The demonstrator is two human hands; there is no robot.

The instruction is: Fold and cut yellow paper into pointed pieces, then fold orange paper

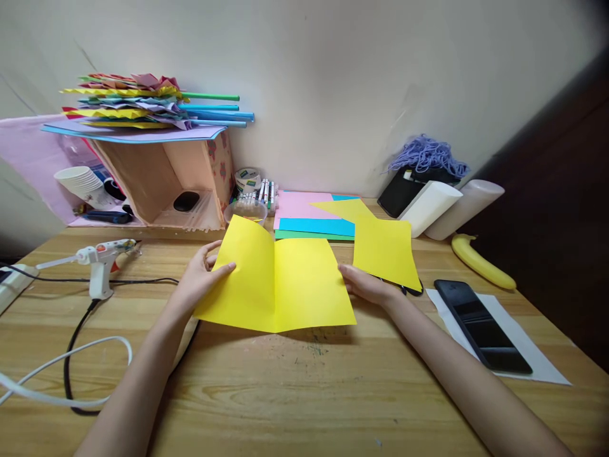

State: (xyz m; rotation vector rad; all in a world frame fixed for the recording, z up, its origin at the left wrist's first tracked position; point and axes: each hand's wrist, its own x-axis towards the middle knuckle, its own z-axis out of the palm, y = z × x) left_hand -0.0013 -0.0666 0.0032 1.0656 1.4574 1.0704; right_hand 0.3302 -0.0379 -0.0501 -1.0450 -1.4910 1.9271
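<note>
A yellow paper sheet (276, 282) with a crease down its middle is held just above the wooden desk (295, 393). My left hand (200, 279) pinches its left edge, thumb on top. My right hand (366, 285) grips its right edge, fingers partly under the sheet. A second yellow sheet (385, 251) lies to the right, over black scissors (412, 291). Behind lies a stack of pink, blue and green paper (309, 219).
A glue gun (99, 260) with black and white cables (71, 368) sits at the left. A phone (480, 324) on white paper and a banana (480, 260) lie at the right. A cardboard box (166, 184) with folded paper, cups, markers (259, 193) and tape stands at the back.
</note>
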